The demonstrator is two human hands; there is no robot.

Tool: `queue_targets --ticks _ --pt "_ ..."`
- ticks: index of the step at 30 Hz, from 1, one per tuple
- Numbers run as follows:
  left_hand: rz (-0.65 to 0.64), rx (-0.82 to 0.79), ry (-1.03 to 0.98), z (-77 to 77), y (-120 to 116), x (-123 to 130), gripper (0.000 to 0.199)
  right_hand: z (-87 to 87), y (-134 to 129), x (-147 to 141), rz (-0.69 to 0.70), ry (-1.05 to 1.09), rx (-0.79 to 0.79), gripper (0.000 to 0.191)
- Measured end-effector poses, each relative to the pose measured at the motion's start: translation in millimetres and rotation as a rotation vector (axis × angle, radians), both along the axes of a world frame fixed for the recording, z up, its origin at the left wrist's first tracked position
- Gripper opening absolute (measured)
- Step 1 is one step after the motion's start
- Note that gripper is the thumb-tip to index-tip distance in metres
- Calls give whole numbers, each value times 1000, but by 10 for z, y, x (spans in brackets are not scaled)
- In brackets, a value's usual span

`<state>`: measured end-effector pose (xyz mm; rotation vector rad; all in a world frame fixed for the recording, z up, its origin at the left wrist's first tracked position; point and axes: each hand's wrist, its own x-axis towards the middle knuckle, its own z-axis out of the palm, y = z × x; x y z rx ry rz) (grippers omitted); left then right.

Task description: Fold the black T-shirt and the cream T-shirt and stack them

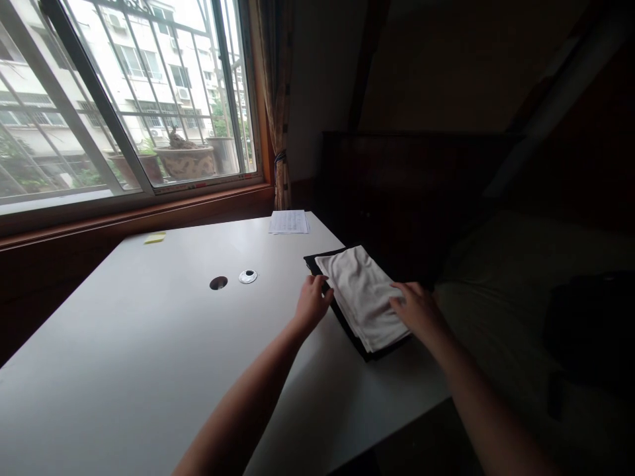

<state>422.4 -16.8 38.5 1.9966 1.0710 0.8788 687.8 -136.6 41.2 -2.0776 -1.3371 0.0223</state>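
Note:
A folded white cloth [364, 301] lies on top of a folded black cloth [364, 354] at the right side of the white table [163, 344]. My left hand [314, 299] is at the left edge of the pile, its fingers curled near the black cloth's border; whether it pinches any fabric is hard to make out. On the opposite edge, my right hand [414, 307] rests with its fingers apart against the white cloth. Wrinkles run across the white cloth's upper surface.
Papers [289, 222] lie at the table's back corner, and yellow notes [155, 238] near the back left. Between them are a round hole [219, 283] and a silver grommet [248, 276]. A curtain [282, 119] hangs beside the window. A dark bed area is at right.

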Motion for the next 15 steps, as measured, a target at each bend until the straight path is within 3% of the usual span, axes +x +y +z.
queue_targets --ticks 3,7,11,15 --pt "102 37 49 28 429 15 37 -72 91 -225 132 -219 -26 32" --pt "151 58 129 68 861 151 37 -182 165 -262 233 -254 -6 30" --pt "138 51 196 50 1088 358 34 -137 377 -52 214 -274 6 34" --pt "143 -5 224 -19 1229 446 23 -19 797 146 220 -323 -30 41"
